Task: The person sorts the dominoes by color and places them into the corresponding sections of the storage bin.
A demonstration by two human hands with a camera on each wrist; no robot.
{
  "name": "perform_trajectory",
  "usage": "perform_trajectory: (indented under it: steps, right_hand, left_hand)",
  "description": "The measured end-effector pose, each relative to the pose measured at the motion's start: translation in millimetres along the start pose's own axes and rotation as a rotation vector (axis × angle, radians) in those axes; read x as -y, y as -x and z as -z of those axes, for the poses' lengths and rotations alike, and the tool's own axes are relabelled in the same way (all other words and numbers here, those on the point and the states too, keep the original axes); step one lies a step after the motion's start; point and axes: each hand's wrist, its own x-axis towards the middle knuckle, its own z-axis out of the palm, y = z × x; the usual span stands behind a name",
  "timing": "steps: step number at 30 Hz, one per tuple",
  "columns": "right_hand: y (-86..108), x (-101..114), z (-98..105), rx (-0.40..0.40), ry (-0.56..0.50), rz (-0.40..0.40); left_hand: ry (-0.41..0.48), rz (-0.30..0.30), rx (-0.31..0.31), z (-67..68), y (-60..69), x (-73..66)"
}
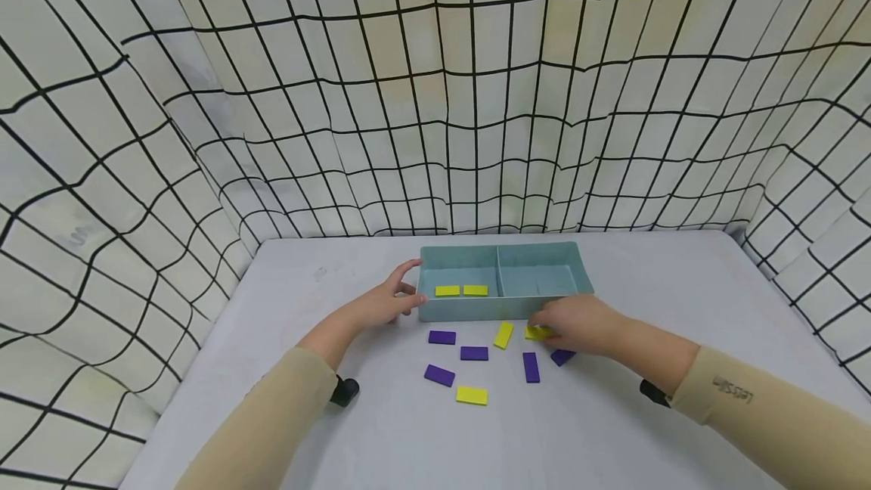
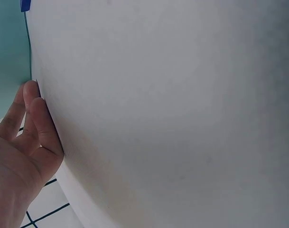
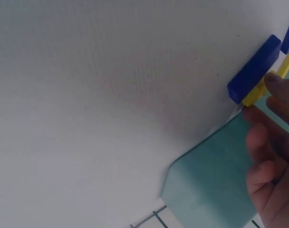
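Note:
A teal two-compartment box (image 1: 469, 311) stands toward the back of the table, with two yellow blocks (image 1: 447, 291) lying in its left compartment. At its left end, my left hand (image 1: 386, 302) touches the wall with relaxed fingers; the left wrist view shows the fingertips (image 2: 31, 88) against the teal side. In front of the right compartment, my right hand (image 1: 584, 324) pinches a flat yellow block (image 1: 536, 333) between thumb and fingers, low by the table. Close beside that block lies a purple block (image 3: 254, 70), partly under the hand in the head view.
Purple blocks (image 1: 474, 353) and yellow blocks (image 1: 472, 395) lie scattered on the white table in front of the box. One yellow block (image 1: 503, 335) leans at an angle near the box front. White walls with a black grid (image 1: 476, 97) enclose the table's back and sides.

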Motion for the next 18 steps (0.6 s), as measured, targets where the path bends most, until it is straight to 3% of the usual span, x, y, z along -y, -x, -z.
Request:
perform_trajectory:
  steps: [18]
  right_hand:
    - [-2.1, 1.8, -2.2, 0.010, -0.052, -0.002]
  left_hand:
    - [-0.011, 0.008, -0.013, -1.7, 3.1, -2.5]
